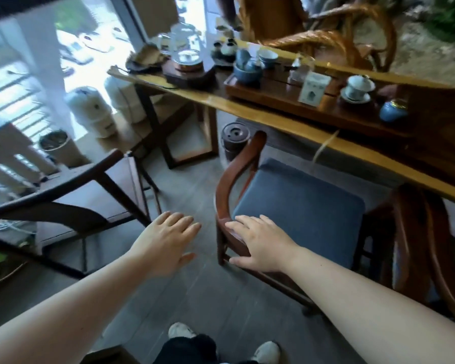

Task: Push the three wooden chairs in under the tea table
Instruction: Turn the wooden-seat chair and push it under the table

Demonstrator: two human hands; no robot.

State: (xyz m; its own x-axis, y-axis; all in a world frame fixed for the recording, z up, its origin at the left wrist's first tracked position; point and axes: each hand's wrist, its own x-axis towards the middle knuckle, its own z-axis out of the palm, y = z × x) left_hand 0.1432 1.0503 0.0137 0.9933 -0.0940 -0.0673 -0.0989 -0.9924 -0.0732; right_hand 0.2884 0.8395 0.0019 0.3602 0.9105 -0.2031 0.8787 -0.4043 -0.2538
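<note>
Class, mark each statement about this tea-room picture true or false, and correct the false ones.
1. The right hand rests on the backrest of the blue-cushioned chair. True.
2. The left hand grips the dark chair. False: it hovers open over the floor, touching nothing.
3. The tea table carries cups and a wooden tray. True.
4. The blue-cushioned chair has a bare wooden seat. False: it has a blue cushion.

One head-worn view looks steeply down and forward from standing height, close over both forearms, onto the chair [294, 206], with the table [273, 114] edge beyond.
</note>
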